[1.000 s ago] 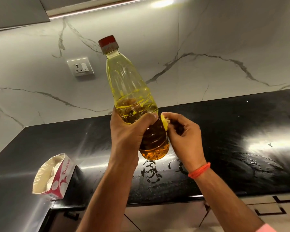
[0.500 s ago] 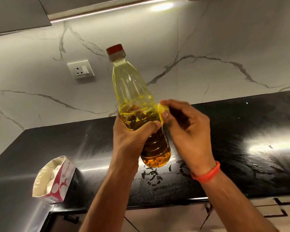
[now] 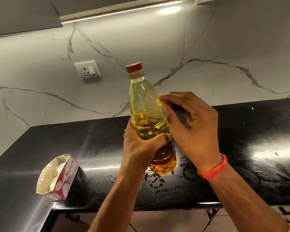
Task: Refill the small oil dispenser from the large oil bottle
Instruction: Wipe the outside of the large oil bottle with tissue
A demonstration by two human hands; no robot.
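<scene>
A glossy black stone surface [image 3: 241, 148] meets a white grey-veined marble wall [image 3: 208, 47] bearing a white socket [image 3: 87, 69]; a light strip [image 3: 124, 11] glows under grey cabinets [image 3: 20, 12].

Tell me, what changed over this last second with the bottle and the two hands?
The right hand, pinching a small yellow scrap, slid up the oil bottle from the oil line, near the left thumb, to its clear upper part, as if wiping. The left hand kept gripping the bottle's lower half, red cap still on. The tissue box on the counter stayed put.
</scene>
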